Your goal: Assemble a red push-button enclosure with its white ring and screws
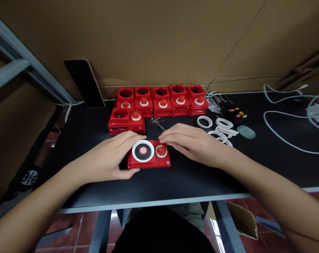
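On the black tabletop in front of me lies a red box [151,163]. It has a white ring [134,151] around a black round disc [143,157], beside a red knob-like dome [161,150] with a white collar. My left hand [114,154] clasps the box's left end, thumb at the near edge and fingers at the far edge. At the far right corner, my right hand [191,142] has its fingers pressed together; anything between the fingertips is hidden. Just beyond them, a thin metal piece [161,127] points toward a scatter of tiny screws [154,121].
Several similar red boxes [161,102] are stacked behind. To the right lie white rings [204,122], clear discs [246,132], long thin metal pieces [213,102], dark-handled tools [233,111] and a white cable [283,140]. A black panel [85,83] leans on the cardboard wall [154,42].
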Demonstrator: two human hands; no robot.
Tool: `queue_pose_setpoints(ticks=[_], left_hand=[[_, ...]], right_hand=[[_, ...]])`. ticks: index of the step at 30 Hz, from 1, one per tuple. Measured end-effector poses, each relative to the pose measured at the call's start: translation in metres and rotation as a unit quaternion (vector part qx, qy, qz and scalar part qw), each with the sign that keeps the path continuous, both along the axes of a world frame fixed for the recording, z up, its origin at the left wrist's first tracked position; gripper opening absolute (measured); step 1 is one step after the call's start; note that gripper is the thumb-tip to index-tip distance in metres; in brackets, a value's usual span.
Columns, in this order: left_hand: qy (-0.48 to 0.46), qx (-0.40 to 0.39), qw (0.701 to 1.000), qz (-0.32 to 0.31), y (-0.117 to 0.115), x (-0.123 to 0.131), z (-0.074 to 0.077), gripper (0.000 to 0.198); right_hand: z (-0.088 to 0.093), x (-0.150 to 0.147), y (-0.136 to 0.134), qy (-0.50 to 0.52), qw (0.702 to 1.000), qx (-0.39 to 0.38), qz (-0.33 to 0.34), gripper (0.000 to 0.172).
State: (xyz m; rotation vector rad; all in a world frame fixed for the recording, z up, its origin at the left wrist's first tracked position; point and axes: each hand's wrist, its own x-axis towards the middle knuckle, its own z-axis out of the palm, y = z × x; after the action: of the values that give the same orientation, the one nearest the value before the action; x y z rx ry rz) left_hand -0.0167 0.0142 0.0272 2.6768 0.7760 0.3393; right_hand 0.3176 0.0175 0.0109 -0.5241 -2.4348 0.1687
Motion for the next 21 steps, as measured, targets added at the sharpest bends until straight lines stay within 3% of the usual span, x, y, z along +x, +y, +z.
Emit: queue_pose_setpoints(ticks=[3, 6, 10, 14, 18, 21], left_hand=[[0.003, 0.002, 1.000, 0.000, 0.000, 0.000, 0.000, 0.063], [0.005, 0.006, 1.000, 0.000, 0.000, -0.001, 0.000, 0.066], [0.015, 0.008, 1.000, 0.002, 0.000, -0.002, 0.000, 0.070], [0.026, -0.003, 1.000, 0.017, 0.001, -0.005, -0.001, 0.075], [0.024, -0.010, 0.999, 0.020, 0.001, -0.006, -0.001, 0.075], [0.018, -0.004, 1.000, 0.015, 0.002, -0.006, -0.001, 0.073]], right_hand=[[0.004, 0.008, 0.002, -0.007, 0.999, 0.011, -0.032, 0.023], [0.012, 0.020, 0.004, -0.076, 0.992, -0.010, -0.099, 0.024], [0.026, 0.029, 0.003, -0.236, 0.938, -0.140, -0.214, 0.028], [0.030, 0.025, -0.004, -0.291, 0.890, -0.261, -0.234, 0.052], [0.024, 0.021, -0.007, -0.262, 0.911, -0.233, -0.217, 0.034], [0.033, 0.029, 0.001, -0.222, 0.924, -0.204, -0.236, 0.021]])
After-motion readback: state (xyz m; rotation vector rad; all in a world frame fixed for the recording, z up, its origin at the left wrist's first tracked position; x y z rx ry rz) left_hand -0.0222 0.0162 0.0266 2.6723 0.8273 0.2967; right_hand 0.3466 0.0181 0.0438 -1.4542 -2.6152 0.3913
